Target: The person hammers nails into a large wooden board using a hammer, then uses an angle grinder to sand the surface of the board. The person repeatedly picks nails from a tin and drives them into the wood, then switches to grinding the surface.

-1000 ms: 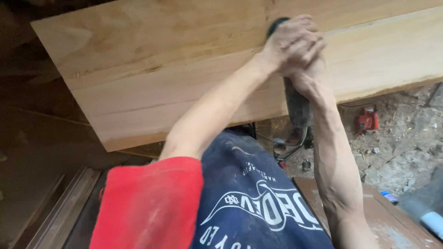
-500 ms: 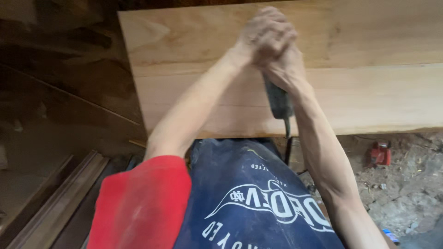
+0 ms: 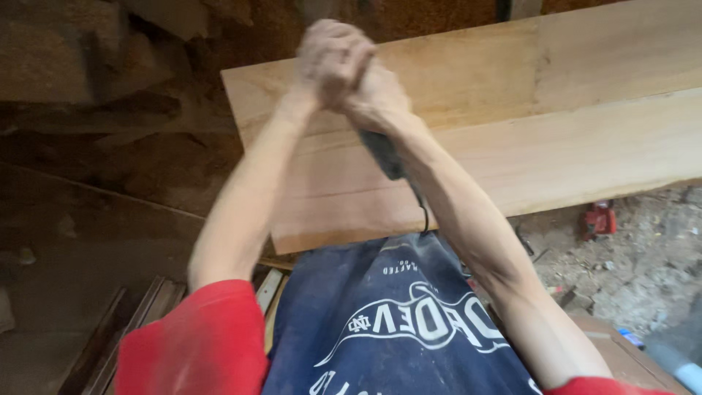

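A wide panel of pale wooden boards [image 3: 556, 139] lies in front of me, reaching to the right. Both my arms stretch out over its left part. My left hand [image 3: 329, 55] is wrapped over my right hand [image 3: 376, 91], and together they grip a dark power tool [image 3: 382, 155] pressed onto the wood. Only the tool's dark rear body shows below my right wrist; a black cord [image 3: 423, 212] runs from it toward my chest. The hands are blurred by motion.
Dark earth and sawdust-covered ground lie to the left. Loose wooden slats [image 3: 139, 322] lean at the lower left. A small red object [image 3: 598, 218] sits on the rubble floor at the right, under the panel's edge. A light blue thing [image 3: 684, 373] shows at the bottom right corner.
My joined hands and the tool have slid leftward along the boards, now close to the panel's left end. The view has shifted with them.
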